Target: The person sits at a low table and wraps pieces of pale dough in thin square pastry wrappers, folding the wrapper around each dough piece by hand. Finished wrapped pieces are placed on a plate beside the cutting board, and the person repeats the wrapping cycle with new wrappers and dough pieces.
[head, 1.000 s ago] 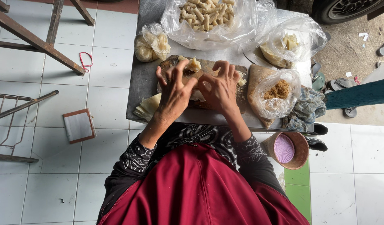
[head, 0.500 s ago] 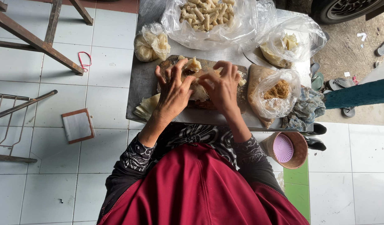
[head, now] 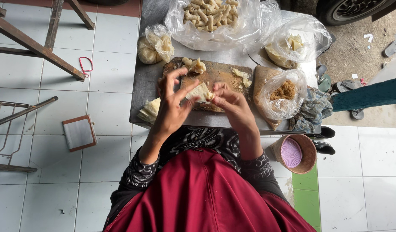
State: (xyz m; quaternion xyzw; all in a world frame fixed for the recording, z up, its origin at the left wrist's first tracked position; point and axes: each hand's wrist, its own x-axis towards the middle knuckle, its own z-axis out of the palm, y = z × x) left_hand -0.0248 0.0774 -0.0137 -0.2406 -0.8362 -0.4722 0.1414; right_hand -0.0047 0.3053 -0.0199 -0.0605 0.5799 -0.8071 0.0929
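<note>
Nearest the camera, at six o'clock, a dark red apron [head: 202, 193] covers the person's lap over patterned black sleeves [head: 138, 172]. Pale floor tiles [head: 99, 99] spread all around, with a strip of green tile at five o'clock. A small wood-framed square board [head: 79, 132] lies on the tiles at nine o'clock, and a woven basket with a purple lid [head: 292, 153] sits at four o'clock beside the low metal table [head: 144, 90].

Both forearms reach up toward twelve o'clock over the table edge. The left hand [head: 172, 109] is raised with thumb and forefinger pinched on one corner of a thin pale wrapper [head: 201, 91], the other fingers fanned apart. The right hand [head: 230, 103] has its fingers curled together, closed on the wrapper's opposite edge. The wrapper hangs between the hands above the wooden cutting board [head: 219, 75] at the table's centre.

A stack of wrappers [head: 150, 109] lies at the left hand's nine o'clock. A bag of brown filling [head: 283, 92] sits at three o'clock. Farthest off, at twelve o'clock, a clear bag of finished rolls [head: 210, 15] rests at the table's far edge, near a tyre [head: 348, 8] on bare ground at one o'clock.
</note>
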